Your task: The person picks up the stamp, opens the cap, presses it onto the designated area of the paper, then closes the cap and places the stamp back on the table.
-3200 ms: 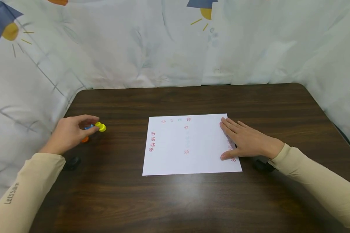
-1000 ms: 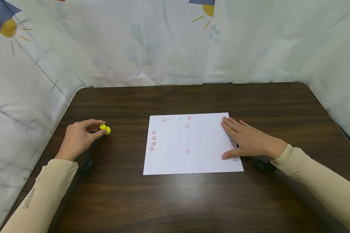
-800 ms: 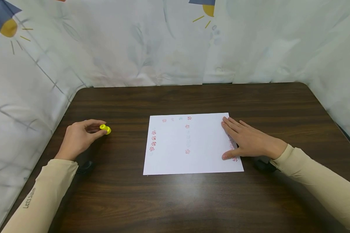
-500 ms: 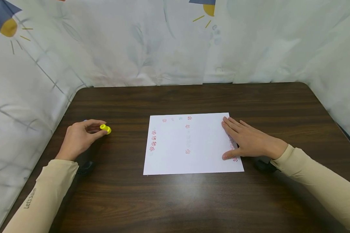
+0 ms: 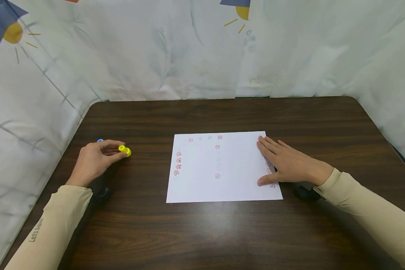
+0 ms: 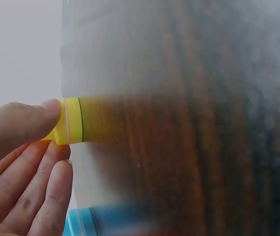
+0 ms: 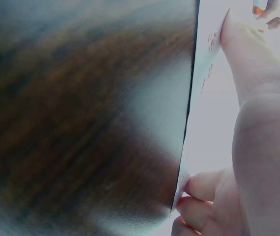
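At the left of the table, my left hand (image 5: 96, 159) pinches a small yellow stamp (image 5: 125, 150) between thumb and fingers. In the left wrist view the thumb lies against the yellow stamp (image 6: 72, 120), whose flat end meets the tabletop. A blue stamp (image 5: 100, 140) peeks out behind the left hand, mostly hidden in the head view. The right hand (image 5: 288, 161) lies flat with fingers spread on the right side of a white sheet of paper (image 5: 195, 187). Red flower-like prints mark the paper's left, top, middle and right; a few marks are faint.
The dark wood table (image 5: 189, 232) spreads around the paper. A pale patterned curtain (image 5: 195, 56) hangs behind the table and along its sides. Dark devices sit under both wrists, the left wrist device (image 5: 101, 195) partly in shadow.
Over about three seconds the left hand has shifted right, bringing the yellow stamp along. An orange stamp seen earlier is now hidden in the head view. The right hand has stayed on the paper.
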### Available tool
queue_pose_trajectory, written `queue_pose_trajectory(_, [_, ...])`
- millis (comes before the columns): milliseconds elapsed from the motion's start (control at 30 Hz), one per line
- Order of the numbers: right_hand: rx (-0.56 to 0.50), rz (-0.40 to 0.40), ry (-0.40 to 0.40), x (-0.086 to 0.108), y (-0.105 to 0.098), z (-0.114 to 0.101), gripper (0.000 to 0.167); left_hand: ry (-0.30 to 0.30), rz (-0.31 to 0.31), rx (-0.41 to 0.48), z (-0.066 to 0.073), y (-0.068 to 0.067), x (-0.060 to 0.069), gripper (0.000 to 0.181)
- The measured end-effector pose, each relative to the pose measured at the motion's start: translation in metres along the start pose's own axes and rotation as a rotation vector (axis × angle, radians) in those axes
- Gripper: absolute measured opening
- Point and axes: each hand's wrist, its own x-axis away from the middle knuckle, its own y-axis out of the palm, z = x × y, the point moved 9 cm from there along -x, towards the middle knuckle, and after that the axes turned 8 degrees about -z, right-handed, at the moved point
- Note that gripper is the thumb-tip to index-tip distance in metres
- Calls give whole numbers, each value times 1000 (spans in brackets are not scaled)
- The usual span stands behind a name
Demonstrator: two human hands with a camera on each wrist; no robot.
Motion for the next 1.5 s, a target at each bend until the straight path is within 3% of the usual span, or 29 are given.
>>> queue_pose_trajectory(467, [20, 12, -7, 1, -1, -1, 126, -7, -4, -12, 0, 0, 2, 44])
queue_pose_trajectory(733, [11, 14, -9, 2, -1, -1, 125, 33, 3, -17, 2, -3, 4, 41])
queue_pose_trajectory(933, [-3, 17, -6, 1, -2, -1, 125, 61, 25, -24, 10, -8, 7, 42])
queue_pose_trajectory(1100, [-32, 12, 1, 1, -2, -1, 127, 44, 29, -16, 17, -11, 8, 44])
queue_pose_trajectory(1500, [-91, 19, 2, 1, -7, 1, 125, 70, 63, 46, 38, -18, 12, 44])
